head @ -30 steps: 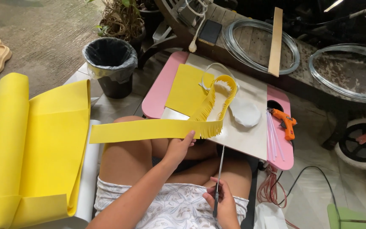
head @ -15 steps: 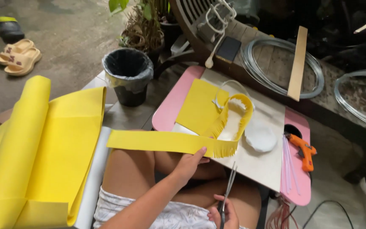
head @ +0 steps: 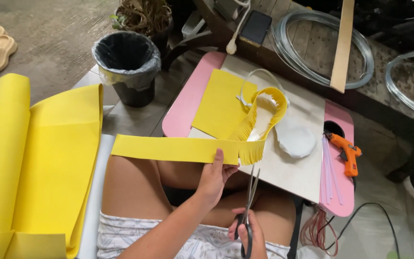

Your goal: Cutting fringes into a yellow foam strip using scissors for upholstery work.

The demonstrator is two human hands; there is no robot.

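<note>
Scissors, long slim steel blades with dark handles (head: 249, 204), have risen from the lap, tips now parted just under the strip's uncut edge beside the last fringe cut; judged ready for another snip; right hand (head: 246, 236) clenched through the handles; left hand (head: 215, 178) pinching the long yellow foam strip, partly fringed (head: 178, 149), held level over the knees, its fringed end curling onto the pink bench (head: 186, 103); flat yellow foam square (head: 219, 105) and white round pad (head: 294, 140) on the bench; orange glue gun (head: 347, 154) at its right edge; black-lined bin (head: 126, 67) left of it; no packages or labels legible.
</note>
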